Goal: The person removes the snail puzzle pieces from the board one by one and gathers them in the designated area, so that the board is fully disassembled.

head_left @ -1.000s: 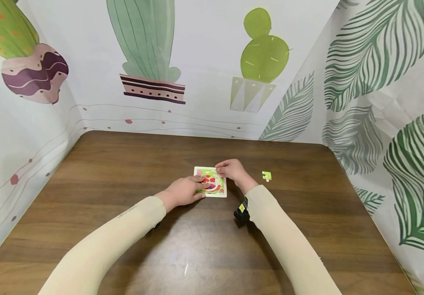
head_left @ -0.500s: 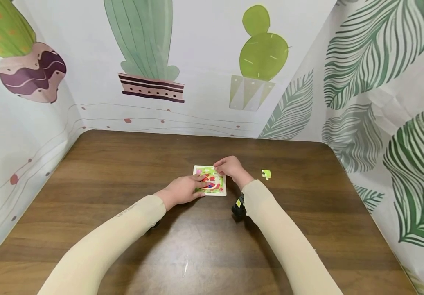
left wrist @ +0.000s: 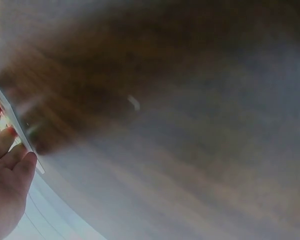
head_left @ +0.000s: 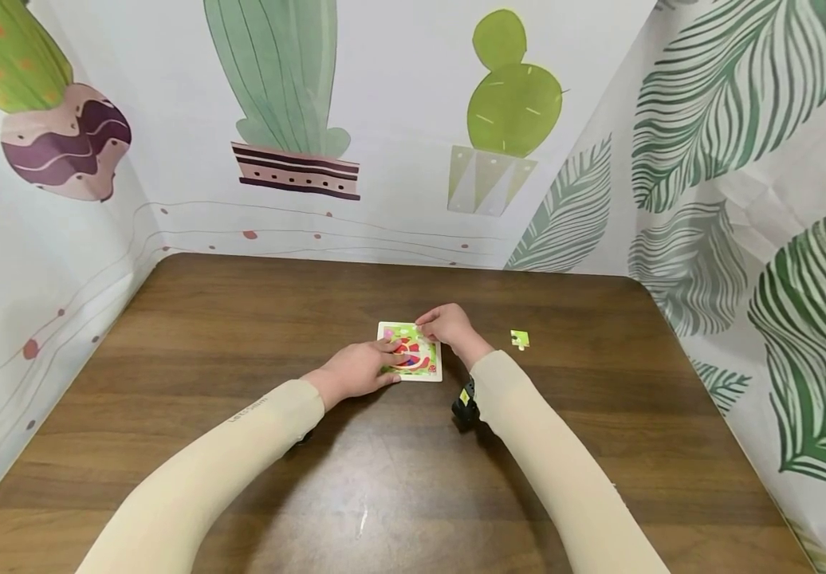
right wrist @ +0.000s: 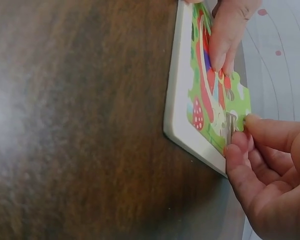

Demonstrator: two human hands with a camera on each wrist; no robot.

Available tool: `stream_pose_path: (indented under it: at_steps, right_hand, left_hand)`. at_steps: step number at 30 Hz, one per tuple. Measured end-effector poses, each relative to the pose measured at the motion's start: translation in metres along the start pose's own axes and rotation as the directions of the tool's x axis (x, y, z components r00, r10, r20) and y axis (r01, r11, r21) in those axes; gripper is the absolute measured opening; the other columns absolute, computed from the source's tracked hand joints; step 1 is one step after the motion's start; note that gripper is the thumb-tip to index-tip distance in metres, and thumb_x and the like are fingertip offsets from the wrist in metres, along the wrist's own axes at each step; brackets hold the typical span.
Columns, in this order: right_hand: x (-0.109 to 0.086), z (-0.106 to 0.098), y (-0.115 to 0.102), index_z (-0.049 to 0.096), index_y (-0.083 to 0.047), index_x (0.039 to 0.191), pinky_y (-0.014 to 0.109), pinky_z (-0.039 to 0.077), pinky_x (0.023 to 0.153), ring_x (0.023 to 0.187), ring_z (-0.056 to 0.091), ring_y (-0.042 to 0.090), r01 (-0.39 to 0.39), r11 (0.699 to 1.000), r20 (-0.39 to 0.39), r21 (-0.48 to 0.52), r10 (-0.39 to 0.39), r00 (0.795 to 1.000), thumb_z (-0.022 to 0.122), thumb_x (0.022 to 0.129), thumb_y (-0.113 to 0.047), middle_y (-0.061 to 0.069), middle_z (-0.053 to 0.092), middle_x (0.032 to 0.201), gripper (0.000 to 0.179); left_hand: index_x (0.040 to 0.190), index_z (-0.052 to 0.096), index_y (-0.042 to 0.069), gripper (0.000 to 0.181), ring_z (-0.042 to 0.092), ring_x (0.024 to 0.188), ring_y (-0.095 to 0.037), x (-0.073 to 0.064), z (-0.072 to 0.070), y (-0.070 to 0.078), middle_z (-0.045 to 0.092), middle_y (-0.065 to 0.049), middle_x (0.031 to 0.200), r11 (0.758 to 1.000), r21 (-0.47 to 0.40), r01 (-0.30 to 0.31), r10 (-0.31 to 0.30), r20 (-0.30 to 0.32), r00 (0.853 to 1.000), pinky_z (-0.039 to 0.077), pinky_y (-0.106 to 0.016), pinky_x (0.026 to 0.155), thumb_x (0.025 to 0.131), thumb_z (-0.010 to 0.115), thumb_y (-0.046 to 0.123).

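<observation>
A small square jigsaw puzzle with a white frame (head_left: 422,379) lies on the table, its picture green with red, blue and cream parts. My left hand (head_left: 357,369) reaches in from the left, straight fingers resting on the picture and partly covering it. At the upper right corner, my right hand (head_left: 449,325) pinches a green puzzle piece (right wrist: 238,102) between thumb and fingers. In the right wrist view that piece stands tilted up from the board, over a grey gap. The left wrist view catches only the left hand's fingers (left wrist: 2,145) at the frame's edge.
A loose green puzzle piece (head_left: 520,340) lies on the brown wooden table (head_left: 585,399), right of the board. A black wrist camera (head_left: 465,406) hangs under the right wrist. Fabric printed with cacti and leaves (head_left: 413,96) stands behind the table.
My right hand has shifted slightly up and left at the board's upper right corner, then stays there. My left hand keeps its place on the puzzle.
</observation>
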State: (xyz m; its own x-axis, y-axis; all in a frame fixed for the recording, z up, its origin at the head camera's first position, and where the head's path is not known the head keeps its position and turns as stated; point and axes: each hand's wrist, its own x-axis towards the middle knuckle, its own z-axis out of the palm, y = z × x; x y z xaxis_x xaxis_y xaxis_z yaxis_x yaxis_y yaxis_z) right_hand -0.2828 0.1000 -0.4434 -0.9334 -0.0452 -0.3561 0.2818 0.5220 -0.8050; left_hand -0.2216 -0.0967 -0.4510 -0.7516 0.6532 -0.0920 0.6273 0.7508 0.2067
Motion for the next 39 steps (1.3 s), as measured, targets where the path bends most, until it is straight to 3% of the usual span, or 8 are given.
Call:
stream_pose_path:
  at_steps: [5,17,24,39]
  right_hand:
    - [-0.0008,0.0010,0.0002,0.076,0.004,0.107,0.015,0.047,0.061,0.071,0.054,0.010,0.013,1.000,-0.006,-0.006,-0.013,1.000,0.069,0.094,-0.005,0.008,0.067,0.095,0.017]
    - [-0.0015,0.0005,-0.0002,0.075,0.003,0.107,0.018,0.045,0.061,0.073,0.053,0.012,0.005,0.999,0.003,-0.043,-0.005,1.000,0.066,0.096,-0.005,0.005,0.061,0.088,0.017]
    - [0.0028,0.0002,-0.0036,0.075,0.003,0.101,0.022,0.042,0.060,0.067,0.052,0.014,-0.009,0.998,0.018,-0.066,0.010,1.000,0.063,0.096,-0.003,0.004,0.057,0.073,0.015]
    - [0.0010,-0.0026,-0.0039,0.072,0.005,0.113,0.017,0.048,0.064,0.074,0.053,0.011,-0.011,1.000,0.040,0.009,0.011,0.999,0.061,0.100,-0.005,0.004,0.058,0.090,0.019]
  left_hand:
    - [0.141,0.064,0.016,0.045,0.049,0.147,-0.030,-0.0011,-0.0002,0.0008,0.052,-0.012,0.156,1.000,-0.002,-0.004,0.004,-0.010,1.000,0.050,-0.047,0.112,0.101,0.064,0.036]
    - [0.142,0.064,0.016,0.045,0.049,0.147,-0.029,0.0001,0.0006,0.0018,0.051,-0.011,0.157,1.000,-0.002,0.009,-0.009,0.004,1.000,0.049,-0.046,0.113,0.101,0.063,0.037]
    - [0.143,0.063,0.017,0.046,0.049,0.147,-0.030,0.0008,0.0022,0.0005,0.050,-0.011,0.158,1.000,0.003,0.016,-0.016,0.011,1.000,0.049,-0.047,0.113,0.102,0.062,0.037]
    - [0.142,0.063,0.016,0.045,0.050,0.146,-0.031,-0.0013,0.0000,0.0007,0.050,-0.012,0.157,1.000,-0.007,0.008,-0.008,0.003,1.000,0.049,-0.048,0.113,0.102,0.062,0.036]
